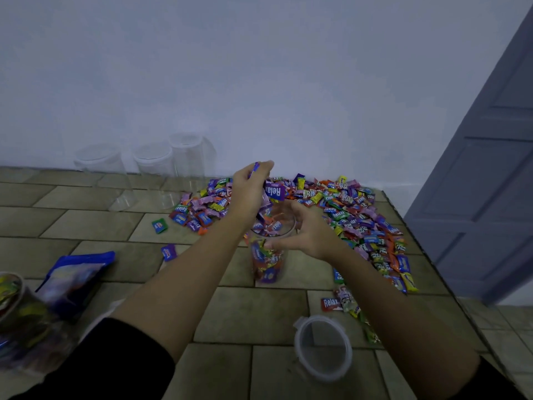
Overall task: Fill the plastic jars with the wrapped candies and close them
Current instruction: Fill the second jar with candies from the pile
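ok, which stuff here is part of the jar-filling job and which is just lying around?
Job: left hand holding candies, open jar, candy pile, loose lid, three empty jars, candy-filled jar at left edge.
Lying about: blue bag, grey door.

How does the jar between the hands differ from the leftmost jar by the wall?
The jar between the hands is partly filled with wrapped candies; the leftmost jar by the wall is empty. The right hand seems to hold the jar between the hands, with the left hand gripping candies above it; no hand is near the leftmost jar by the wall. Both are clear, upright and lidless.
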